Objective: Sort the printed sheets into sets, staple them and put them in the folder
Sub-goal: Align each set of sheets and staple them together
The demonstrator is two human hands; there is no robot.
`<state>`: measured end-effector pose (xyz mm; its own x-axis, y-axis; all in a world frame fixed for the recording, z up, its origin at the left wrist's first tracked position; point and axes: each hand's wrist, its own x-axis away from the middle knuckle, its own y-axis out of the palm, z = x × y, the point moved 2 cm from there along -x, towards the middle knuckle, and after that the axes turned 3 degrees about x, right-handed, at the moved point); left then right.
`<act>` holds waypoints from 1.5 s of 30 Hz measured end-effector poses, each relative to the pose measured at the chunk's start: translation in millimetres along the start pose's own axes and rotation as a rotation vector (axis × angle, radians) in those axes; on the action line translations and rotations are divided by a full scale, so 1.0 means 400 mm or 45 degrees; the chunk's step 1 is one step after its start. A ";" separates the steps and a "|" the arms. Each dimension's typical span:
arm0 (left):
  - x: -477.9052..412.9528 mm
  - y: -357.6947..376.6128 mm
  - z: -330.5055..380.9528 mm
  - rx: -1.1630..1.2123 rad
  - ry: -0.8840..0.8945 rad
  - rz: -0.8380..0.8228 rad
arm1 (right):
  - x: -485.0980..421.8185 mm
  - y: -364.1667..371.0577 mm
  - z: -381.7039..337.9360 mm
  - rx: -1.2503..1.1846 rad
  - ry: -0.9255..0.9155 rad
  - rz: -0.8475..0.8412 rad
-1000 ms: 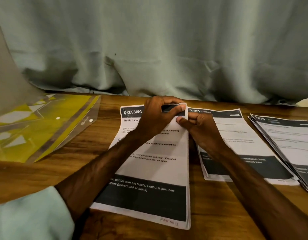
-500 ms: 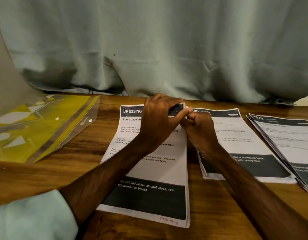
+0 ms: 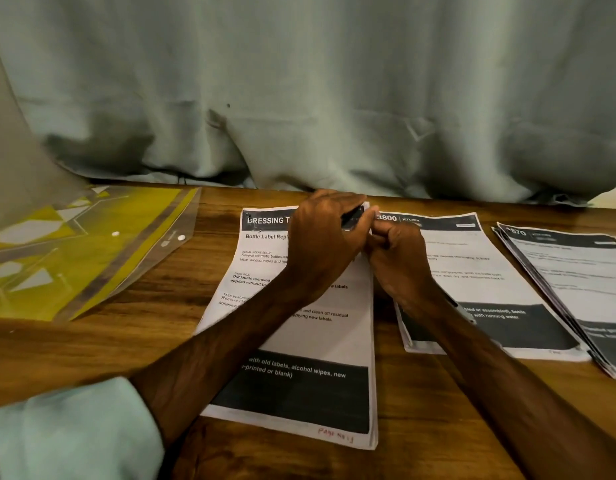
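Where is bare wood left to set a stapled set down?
Bare wood lies between the yellow folder and the centre set, and along the near edge in front of the kitchen set. Crowded: the gap where the left hand and right hand meet.

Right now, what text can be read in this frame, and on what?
"DRESSING T", "Bottle Label Repl": left set, header, partly covered.
"with old labels, alcohol wipes, new": its lower dark band.
"Page No": red handwriting at its foot; number unclear.
"3800 | KITCHEN": middle set, header.
Right stack and small body print: too blurred.
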<state>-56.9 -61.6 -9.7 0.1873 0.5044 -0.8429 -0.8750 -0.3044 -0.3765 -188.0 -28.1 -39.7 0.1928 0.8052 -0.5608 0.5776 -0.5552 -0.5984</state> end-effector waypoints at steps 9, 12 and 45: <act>-0.002 -0.002 -0.002 0.012 0.017 -0.017 | 0.001 -0.002 -0.009 -0.055 0.026 0.011; -0.012 0.002 -0.014 0.041 0.018 -0.059 | 0.002 -0.013 -0.012 -0.169 0.107 -0.051; -0.060 0.008 -0.093 0.268 0.029 -0.573 | -0.007 -0.137 -0.004 -0.567 0.281 -0.360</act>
<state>-47.5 -104.7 -4.8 0.5748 0.5296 -0.6238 -0.7757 0.1101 -0.6214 -218.9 0.6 -4.4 0.1157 0.9607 -0.2524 0.9002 -0.2088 -0.3822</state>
